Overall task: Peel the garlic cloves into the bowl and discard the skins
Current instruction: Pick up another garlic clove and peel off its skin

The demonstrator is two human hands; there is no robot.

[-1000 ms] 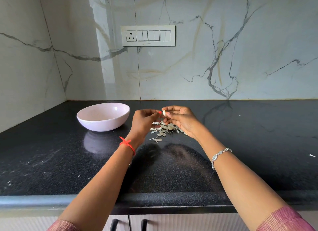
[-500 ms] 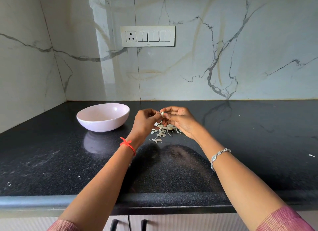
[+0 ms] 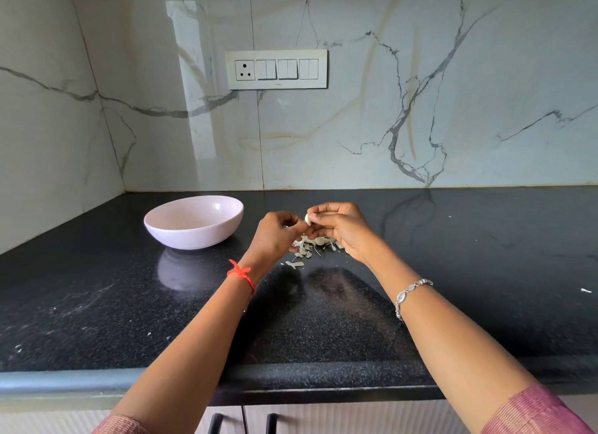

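A black speckled stone countertop [image 3: 453, 271] runs along a veined marble wall [image 3: 420, 126] with a white switch plate [image 3: 276, 69] set into it.

From the head camera, both hands meet above the counter, just past the middle. The right hand [image 3: 343, 229] pinches a small pale garlic clove [image 3: 308, 218] between thumb and curled fingers. The left hand [image 3: 275, 236], fingers also curled, nips at the clove's left side. Whether it has hold of loose skin or the clove itself is too small to tell. Directly below the hands lies a scatter of papery skins [image 3: 304, 252] on the counter, with what may be another clove or two among them. The pale pink bowl [image 3: 194, 236] sits to the left of the left hand, near but apart. Its inside looks bare from here.

The clove is probably light and firm, and smooth once bared, so it could squirt out of a hard pinch. Holding it by its ends with the right fingertips leaves the flanks free. The skin is likely thin, dry and brittle. It should tear in flakes, so it is best caught at a lifted edge near the root end and drawn along the length. The flakes weigh almost nothing and may cling to fingers or drift, so gather them by sweeping.
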